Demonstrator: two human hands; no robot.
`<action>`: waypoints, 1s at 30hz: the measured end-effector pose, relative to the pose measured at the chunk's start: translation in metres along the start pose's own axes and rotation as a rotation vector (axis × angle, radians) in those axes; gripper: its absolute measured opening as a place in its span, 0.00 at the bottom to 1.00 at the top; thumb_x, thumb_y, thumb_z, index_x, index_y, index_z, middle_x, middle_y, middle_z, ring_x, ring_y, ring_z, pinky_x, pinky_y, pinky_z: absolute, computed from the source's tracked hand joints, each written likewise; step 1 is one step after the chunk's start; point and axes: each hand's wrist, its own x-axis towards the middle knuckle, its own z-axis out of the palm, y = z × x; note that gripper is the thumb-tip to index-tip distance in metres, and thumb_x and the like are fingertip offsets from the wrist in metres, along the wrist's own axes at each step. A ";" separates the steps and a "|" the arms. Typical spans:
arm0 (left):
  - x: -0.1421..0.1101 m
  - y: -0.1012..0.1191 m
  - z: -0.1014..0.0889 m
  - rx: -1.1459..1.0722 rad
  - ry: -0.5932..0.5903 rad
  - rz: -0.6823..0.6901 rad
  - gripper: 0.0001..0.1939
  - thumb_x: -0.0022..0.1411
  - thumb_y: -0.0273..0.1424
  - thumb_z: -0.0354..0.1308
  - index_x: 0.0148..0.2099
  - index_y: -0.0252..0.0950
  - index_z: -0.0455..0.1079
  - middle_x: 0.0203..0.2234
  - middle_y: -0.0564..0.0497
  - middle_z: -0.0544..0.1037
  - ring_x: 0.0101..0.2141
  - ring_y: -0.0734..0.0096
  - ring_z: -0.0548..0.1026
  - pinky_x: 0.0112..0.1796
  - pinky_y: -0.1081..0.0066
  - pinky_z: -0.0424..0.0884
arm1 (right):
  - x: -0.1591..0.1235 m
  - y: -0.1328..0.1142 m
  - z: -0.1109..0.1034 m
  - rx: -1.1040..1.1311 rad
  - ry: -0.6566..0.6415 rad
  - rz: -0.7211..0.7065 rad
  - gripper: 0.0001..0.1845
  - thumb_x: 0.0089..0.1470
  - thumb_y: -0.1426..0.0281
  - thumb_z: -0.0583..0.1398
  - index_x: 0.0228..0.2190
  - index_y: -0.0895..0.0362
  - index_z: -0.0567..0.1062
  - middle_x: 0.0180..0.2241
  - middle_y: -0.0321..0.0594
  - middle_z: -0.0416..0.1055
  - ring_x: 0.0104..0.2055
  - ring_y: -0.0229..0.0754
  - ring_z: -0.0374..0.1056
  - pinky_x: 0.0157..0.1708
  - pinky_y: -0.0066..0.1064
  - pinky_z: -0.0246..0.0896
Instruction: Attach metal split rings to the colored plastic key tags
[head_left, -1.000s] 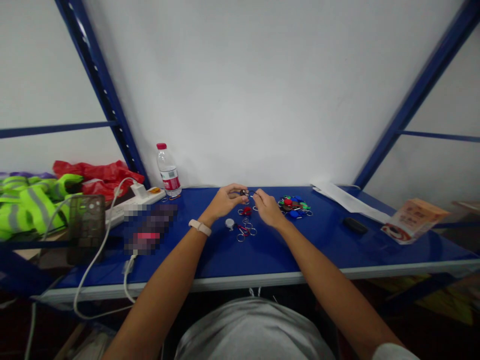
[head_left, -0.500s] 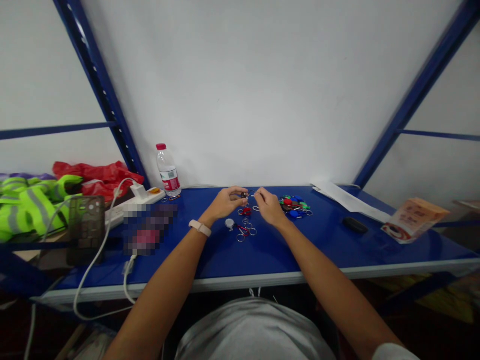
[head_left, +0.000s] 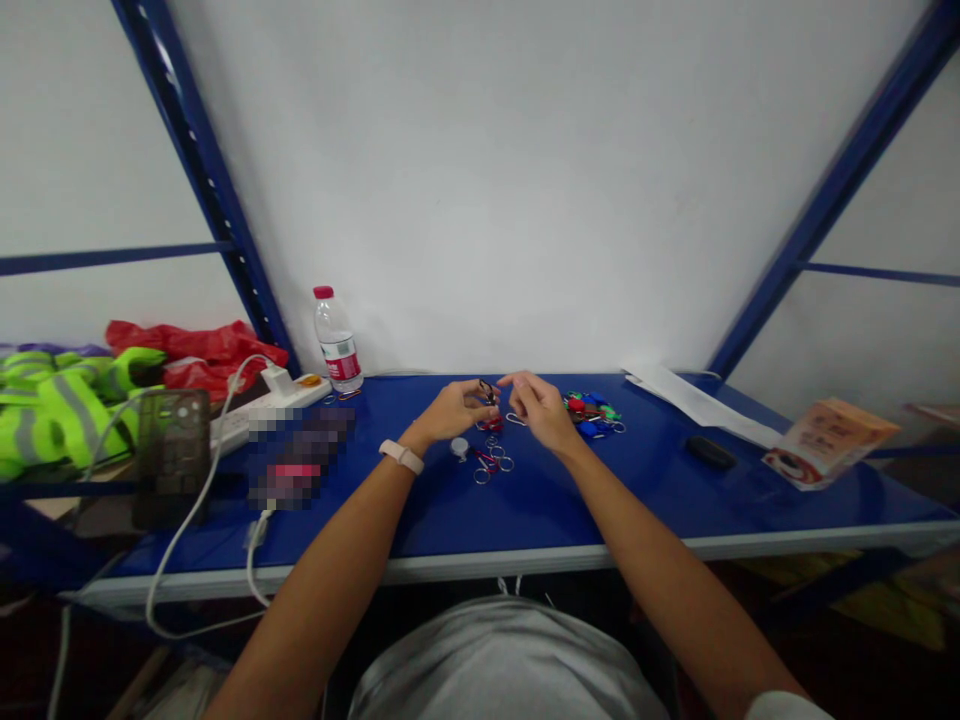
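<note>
Metal-ring keychain (head_left: 488, 392) pinched in the left grip (head_left: 450, 412), right grip (head_left: 538, 408) open just beside

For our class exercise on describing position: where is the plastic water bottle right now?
In the head view, the plastic water bottle stands upright at the back of the blue table top, left of centre, in front of the white wall and beside the end of the white power strip.

A small dark keyring (head_left: 488, 391) is hanging upright from the left hand (head_left: 450, 412), a red key fob (head_left: 491, 424) and silver split rings (head_left: 493, 466) are lying just below it, and a colourful heap of plastic key tags (head_left: 591, 413) is sitting off to the right.
</note>
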 end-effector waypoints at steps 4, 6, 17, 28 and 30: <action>-0.001 0.004 0.000 -0.006 0.035 0.037 0.18 0.53 0.32 0.65 0.46 0.31 0.71 0.41 0.42 0.77 0.39 0.65 0.76 0.42 0.63 0.73 | 0.002 0.002 -0.003 -0.046 0.068 0.013 0.23 0.60 0.52 0.49 0.36 0.58 0.72 0.17 0.29 0.55 0.18 0.32 0.50 0.19 0.26 0.46; -0.002 0.006 0.000 -0.032 0.045 0.031 0.18 0.53 0.32 0.65 0.46 0.31 0.71 0.40 0.42 0.77 0.38 0.66 0.77 0.43 0.63 0.73 | 0.003 0.005 -0.003 -0.079 0.079 0.029 0.21 0.60 0.54 0.50 0.36 0.58 0.72 0.17 0.29 0.55 0.18 0.32 0.50 0.19 0.26 0.46; -0.001 0.013 -0.003 -0.344 0.129 0.068 0.22 0.54 0.36 0.66 0.49 0.29 0.68 0.42 0.39 0.77 0.36 0.68 0.78 0.43 0.61 0.74 | 0.003 0.008 -0.005 -0.261 0.047 0.013 0.12 0.48 0.72 0.52 0.35 0.59 0.72 0.25 0.34 0.67 0.25 0.34 0.59 0.27 0.26 0.54; -0.001 0.013 -0.006 -0.329 0.156 0.102 0.20 0.55 0.37 0.64 0.47 0.30 0.70 0.42 0.40 0.78 0.44 0.65 0.75 0.42 0.67 0.70 | -0.002 0.004 0.003 -0.334 -0.089 -0.066 0.12 0.56 0.63 0.56 0.34 0.59 0.73 0.26 0.35 0.70 0.26 0.35 0.62 0.30 0.26 0.56; -0.001 0.013 -0.005 -0.331 0.159 0.106 0.20 0.55 0.36 0.65 0.47 0.30 0.70 0.42 0.40 0.78 0.44 0.65 0.75 0.44 0.67 0.69 | -0.002 0.004 0.004 -0.322 -0.100 -0.070 0.12 0.56 0.63 0.55 0.34 0.59 0.72 0.28 0.36 0.71 0.27 0.35 0.63 0.31 0.26 0.57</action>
